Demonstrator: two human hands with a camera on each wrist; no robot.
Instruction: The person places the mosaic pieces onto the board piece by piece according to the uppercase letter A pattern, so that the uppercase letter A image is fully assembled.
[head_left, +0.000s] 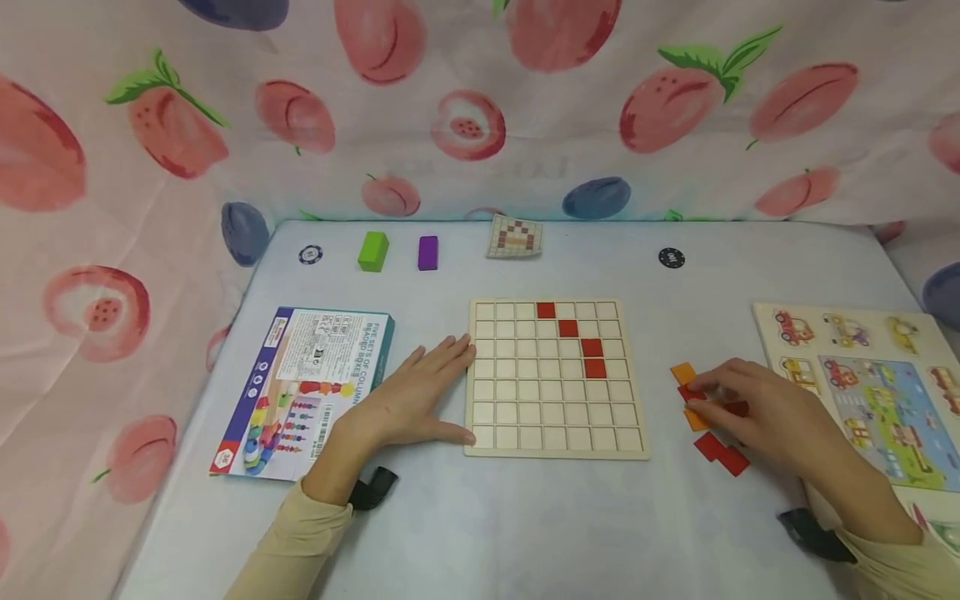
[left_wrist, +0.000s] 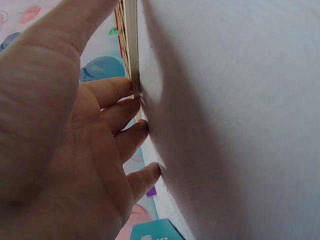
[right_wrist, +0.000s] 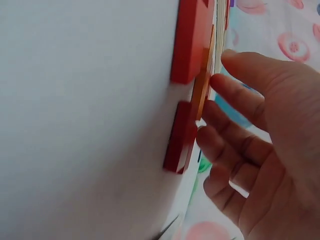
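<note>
Four red tiles [head_left: 567,328] lay in the gridded board [head_left: 527,413] on the bench [head_left: 555,525]; the left hand [head_left: 412,392] — released, fingers extended — touched the board's left edge, while the right hand [head_left: 772,408] was at loose red pieces [head_left: 733,461] and orange pieces [head_left: 682,373], its grip impossible to tell.

The left grip [head_left: 416,396] lies outspread, the right grip [head_left: 768,412] loosely curved.

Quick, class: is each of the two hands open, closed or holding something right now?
Left hand: open, touching the board.
Right hand: fingertips at a red tile; whether it is pinched cannot be told.
</note>
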